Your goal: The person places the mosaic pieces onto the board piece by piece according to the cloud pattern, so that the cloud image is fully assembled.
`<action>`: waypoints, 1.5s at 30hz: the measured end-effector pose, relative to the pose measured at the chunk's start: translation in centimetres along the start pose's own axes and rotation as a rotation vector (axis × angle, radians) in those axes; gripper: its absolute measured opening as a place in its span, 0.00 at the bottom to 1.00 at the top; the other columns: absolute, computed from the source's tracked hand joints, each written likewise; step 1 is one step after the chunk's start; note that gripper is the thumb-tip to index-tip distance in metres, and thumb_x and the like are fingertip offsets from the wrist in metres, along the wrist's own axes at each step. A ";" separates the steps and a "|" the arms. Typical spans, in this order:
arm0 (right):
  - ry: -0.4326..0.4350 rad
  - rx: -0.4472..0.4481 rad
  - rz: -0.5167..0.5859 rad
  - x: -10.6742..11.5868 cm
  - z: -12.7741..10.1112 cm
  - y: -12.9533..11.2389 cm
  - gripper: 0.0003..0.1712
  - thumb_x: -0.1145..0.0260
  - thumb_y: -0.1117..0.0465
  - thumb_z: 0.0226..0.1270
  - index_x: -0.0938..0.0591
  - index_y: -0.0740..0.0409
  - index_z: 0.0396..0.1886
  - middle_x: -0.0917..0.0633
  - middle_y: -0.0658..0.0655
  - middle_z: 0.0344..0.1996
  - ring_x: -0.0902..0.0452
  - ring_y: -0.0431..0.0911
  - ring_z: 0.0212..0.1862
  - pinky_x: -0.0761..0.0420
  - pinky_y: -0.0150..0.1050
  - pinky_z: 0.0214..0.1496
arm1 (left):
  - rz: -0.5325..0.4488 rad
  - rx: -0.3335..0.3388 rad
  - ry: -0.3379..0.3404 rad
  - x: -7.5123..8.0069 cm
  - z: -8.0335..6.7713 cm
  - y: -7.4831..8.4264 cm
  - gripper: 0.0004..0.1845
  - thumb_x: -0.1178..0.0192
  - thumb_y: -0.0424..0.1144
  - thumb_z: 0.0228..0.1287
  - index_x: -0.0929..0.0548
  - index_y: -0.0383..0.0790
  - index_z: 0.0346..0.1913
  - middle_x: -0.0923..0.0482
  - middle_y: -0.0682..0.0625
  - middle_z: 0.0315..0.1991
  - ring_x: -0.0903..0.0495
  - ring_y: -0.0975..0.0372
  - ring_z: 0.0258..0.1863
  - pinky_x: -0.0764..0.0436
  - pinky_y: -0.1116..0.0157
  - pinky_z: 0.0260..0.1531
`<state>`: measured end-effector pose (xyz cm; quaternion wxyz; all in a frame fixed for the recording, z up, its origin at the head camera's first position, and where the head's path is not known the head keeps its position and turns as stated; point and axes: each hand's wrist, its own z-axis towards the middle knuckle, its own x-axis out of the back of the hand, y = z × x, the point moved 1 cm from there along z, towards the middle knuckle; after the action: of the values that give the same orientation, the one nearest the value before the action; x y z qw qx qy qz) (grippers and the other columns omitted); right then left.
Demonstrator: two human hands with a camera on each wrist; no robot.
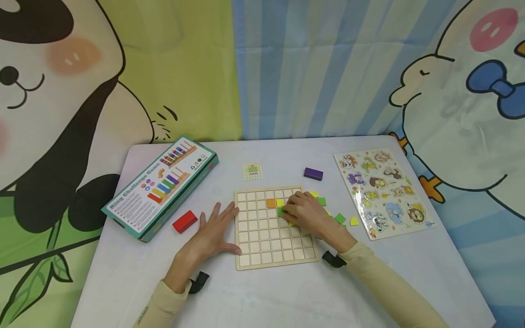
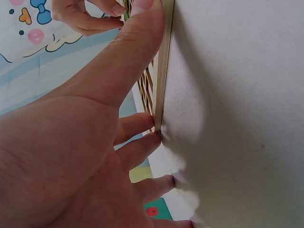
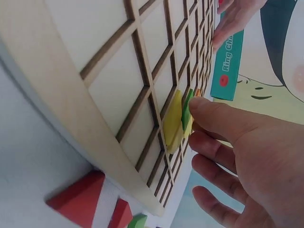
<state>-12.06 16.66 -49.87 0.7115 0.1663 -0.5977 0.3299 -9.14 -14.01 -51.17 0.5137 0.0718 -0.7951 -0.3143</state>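
Note:
A wooden grid board (image 1: 250, 255) lies in the middle of the white table. My left hand (image 1: 219, 223) lies flat with spread fingers at the board's left edge, and in the left wrist view its thumb (image 2: 137, 42) presses against that board edge (image 2: 165, 71). My right hand (image 1: 293, 207) rests on the upper right cells and pinches a green tile (image 3: 187, 109), which stands tilted beside a yellow tile (image 3: 173, 121). An orange tile (image 1: 271, 203) and a yellow-green tile (image 1: 280, 202) sit in cells just left of the fingers.
A teal game box (image 1: 162, 187) and a red block (image 1: 185, 221) lie to the left. A pattern card (image 1: 252, 170) and a purple block (image 1: 313, 173) lie behind the board. Loose green and yellow tiles (image 1: 339, 218) and an animal puzzle (image 1: 383, 191) are to the right.

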 end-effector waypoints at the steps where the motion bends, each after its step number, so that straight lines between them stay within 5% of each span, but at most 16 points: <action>1: 0.010 0.000 0.006 0.2 0.0 0.1 0.09 0.23 0.55 0.62 0.09 0.53 0.39 0.12 0.50 0.35 0.18 0.48 0.44 0.20 0.44 0.46 | 0.003 -0.001 0.000 0.0 0.0 0.0 0.66 0.16 0.54 0.36 0.42 0.46 0.80 0.54 0.47 0.84 0.65 0.39 0.82 0.67 0.24 0.68; 9: 0.080 -0.068 -0.022 1.9 -1.3 2.5 0.09 0.22 0.58 0.60 0.09 0.56 0.39 0.12 0.54 0.35 0.19 0.49 0.41 0.20 0.45 0.42 | 0.000 0.006 0.000 0.2 0.0 0.0 0.65 0.16 0.53 0.36 0.42 0.46 0.80 0.54 0.47 0.83 0.65 0.39 0.82 0.68 0.24 0.68; 22: 0.018 -0.246 -0.045 3.4 -5.5 7.3 0.13 0.23 0.58 0.60 0.09 0.59 0.42 0.11 0.57 0.38 0.19 0.52 0.42 0.19 0.49 0.41 | -0.013 0.016 -0.005 0.3 -0.2 0.0 0.65 0.16 0.53 0.37 0.42 0.46 0.80 0.54 0.47 0.83 0.66 0.39 0.82 0.69 0.25 0.68; 36: -0.065 -0.270 0.009 3.0 -6.5 8.3 0.16 0.25 0.56 0.64 0.10 0.60 0.48 0.12 0.58 0.41 0.19 0.54 0.45 0.19 0.50 0.42 | -0.031 0.014 -0.006 0.1 -0.1 0.2 0.65 0.16 0.52 0.37 0.42 0.47 0.80 0.54 0.47 0.83 0.66 0.40 0.82 0.69 0.25 0.68; 45: -0.039 -0.244 -0.008 2.8 -6.5 8.7 0.16 0.23 0.53 0.62 0.10 0.60 0.42 0.11 0.57 0.38 0.19 0.52 0.41 0.18 0.48 0.40 | -0.019 0.002 0.001 0.1 0.0 0.1 0.65 0.16 0.52 0.36 0.41 0.45 0.80 0.53 0.46 0.83 0.65 0.39 0.82 0.68 0.24 0.67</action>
<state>-12.83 27.85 -50.01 0.7160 0.0872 -0.6465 0.2486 -9.14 -13.96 -51.02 0.5111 0.0800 -0.7944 -0.3182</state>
